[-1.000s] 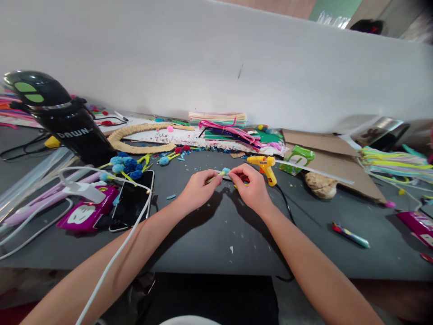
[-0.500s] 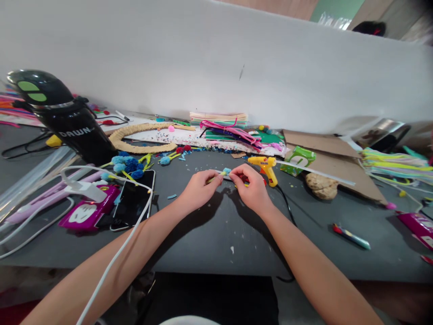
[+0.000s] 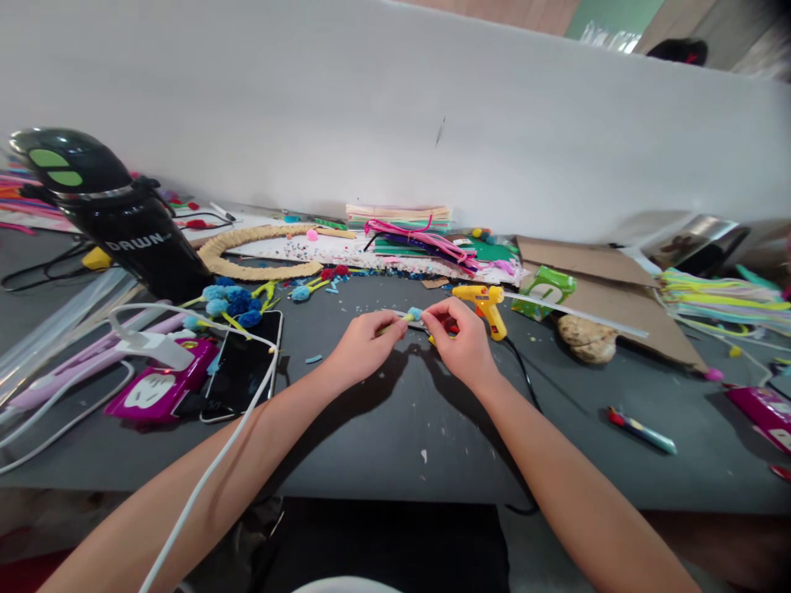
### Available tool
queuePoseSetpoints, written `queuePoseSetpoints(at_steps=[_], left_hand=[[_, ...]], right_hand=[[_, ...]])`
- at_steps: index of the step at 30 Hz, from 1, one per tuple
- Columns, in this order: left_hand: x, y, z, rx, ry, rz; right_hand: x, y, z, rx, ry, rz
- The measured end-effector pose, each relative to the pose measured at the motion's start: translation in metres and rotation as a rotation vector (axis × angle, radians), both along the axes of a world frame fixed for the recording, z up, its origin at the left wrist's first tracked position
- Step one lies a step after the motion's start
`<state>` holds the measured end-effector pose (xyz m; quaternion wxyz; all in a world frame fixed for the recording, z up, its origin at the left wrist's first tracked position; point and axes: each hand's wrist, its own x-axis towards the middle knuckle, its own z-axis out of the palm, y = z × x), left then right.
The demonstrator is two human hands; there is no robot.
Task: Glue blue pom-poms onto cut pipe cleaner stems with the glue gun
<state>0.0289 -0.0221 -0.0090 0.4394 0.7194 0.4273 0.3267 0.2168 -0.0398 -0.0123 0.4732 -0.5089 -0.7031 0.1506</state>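
My left hand [image 3: 369, 344] pinches the yellow-green stem of a pipe-cleaner piece near the middle of the desk. Its light blue fuzzy tip [image 3: 414, 314] shows in the gap between my two hands. Thumb and forefinger of my right hand [image 3: 461, 336] are closed at the right side of that tip; the exact contact is partly hidden by the fingers. Just beyond my right hand lies a yellow hot glue gun [image 3: 485, 306] with a clear glue stick [image 3: 581, 317] in its back. Something red and yellow is partly covered by my right hand.
Blue pom-pom stems [image 3: 231, 303] lie by a phone [image 3: 244, 375] and a purple power strip [image 3: 157, 383] at left. A black bottle [image 3: 148, 239] stands behind. A white cable crosses above my left forearm. Cardboard [image 3: 648, 321], a stone-like lump [image 3: 587, 339] and a pen [image 3: 643, 430] lie right.
My right fingertips have shifted very slightly at the light blue tip, and a bit more of it shows. My left hand stays in place.
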Motion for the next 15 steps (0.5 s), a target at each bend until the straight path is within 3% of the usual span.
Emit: queuePoseSetpoints(at_steps=[4,11,15], left_hand=[[-0.0003,0.0004,0.0010,-0.009,-0.007,0.015],[-0.0014,0.0010,0.0045,-0.007,-0.003,0.012],[-0.0014,0.0003,0.0056,-0.002,0.007,0.000]], right_hand=[[0.0033,-0.0003,0.0018,-0.022,0.059,-0.002],[0.0096,0.0035,-0.0028,-0.207,0.211,0.184],[0.0096,0.0025,-0.0005,-0.180,0.178,0.194]])
